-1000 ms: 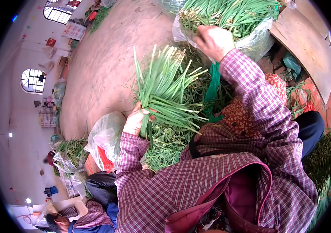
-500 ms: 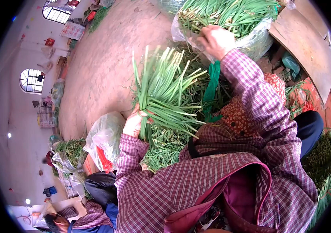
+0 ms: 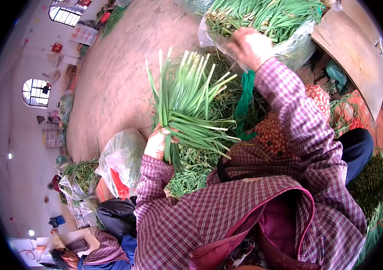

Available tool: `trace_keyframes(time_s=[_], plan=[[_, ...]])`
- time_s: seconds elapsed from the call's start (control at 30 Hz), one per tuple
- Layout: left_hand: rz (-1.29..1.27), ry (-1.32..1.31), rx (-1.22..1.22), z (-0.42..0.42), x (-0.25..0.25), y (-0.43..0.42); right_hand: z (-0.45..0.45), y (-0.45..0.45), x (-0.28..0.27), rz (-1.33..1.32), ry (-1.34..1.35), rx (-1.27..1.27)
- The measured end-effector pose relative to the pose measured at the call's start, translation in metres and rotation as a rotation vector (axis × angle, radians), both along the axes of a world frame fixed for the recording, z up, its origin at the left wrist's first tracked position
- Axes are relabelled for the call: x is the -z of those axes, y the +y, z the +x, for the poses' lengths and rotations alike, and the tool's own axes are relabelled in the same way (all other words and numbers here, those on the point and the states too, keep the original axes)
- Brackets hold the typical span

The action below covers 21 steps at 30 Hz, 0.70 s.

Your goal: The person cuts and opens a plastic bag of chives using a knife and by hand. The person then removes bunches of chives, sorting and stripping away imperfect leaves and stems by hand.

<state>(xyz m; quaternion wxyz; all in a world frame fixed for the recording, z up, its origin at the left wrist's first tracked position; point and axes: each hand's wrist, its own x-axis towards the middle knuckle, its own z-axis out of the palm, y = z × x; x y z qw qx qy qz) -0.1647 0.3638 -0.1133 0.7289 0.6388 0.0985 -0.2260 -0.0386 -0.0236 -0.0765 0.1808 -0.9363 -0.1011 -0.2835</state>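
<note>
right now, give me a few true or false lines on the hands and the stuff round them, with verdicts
1. The left hand holds a bunch of greens. True.
2. The strips near the clear bag are red. True.
3. The right hand is down by those strips. False: it is by the edge of the big bag of greens.
4. Both sleeves are checked. True.
5. The left hand holds the green strip. False: it lies outside that hand, below the right hand in view.
</note>
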Motion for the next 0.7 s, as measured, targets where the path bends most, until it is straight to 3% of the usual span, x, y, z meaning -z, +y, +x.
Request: trace_keyframes(time_s=[0.07, 0.17, 0.23, 0.33, 0.43, 0.57, 0.67, 0.7], plan=[[-0.005, -0.021, -0.030, -0.004, -0.003, -0.005, -0.002, -0.019, 0.001, 0.096, 0.013, -0.002], [-0.004, -0.032, -0.072, -0.008, -0.003, -0.010, -0.018, -0.024, 0.006, 0.285, 0.426, -0.363], [-0.004, -0.026, -0.087, -0.007, -0.001, -0.012, -0.039, -0.009, 0.001, 0.622, 0.866, -0.511], [-0.050, 0.022, -0.061, -0.003, 0.004, -0.013, -0.062, 0.018, -0.008, 0.771, 1.037, -0.646], [-0.068, 0.061, -0.119, -0.010, -0.002, -0.028, -0.058, 0.036, 0.002, 0.965, 0.999, -0.702], [-0.121, 0.106, -0.156, -0.012, 0.004, -0.020, -0.049, 0.015, -0.004, 1.061, 0.745, -0.494], [-0.083, 0.074, -0.196, -0.016, 0.005, -0.021, -0.031, -0.016, 0.010, 1.029, 0.654, -0.344], [-0.084, 0.073, -0.194, -0.015, 0.006, -0.020, -0.029, -0.019, 0.019, 0.811, 0.495, -0.390]])
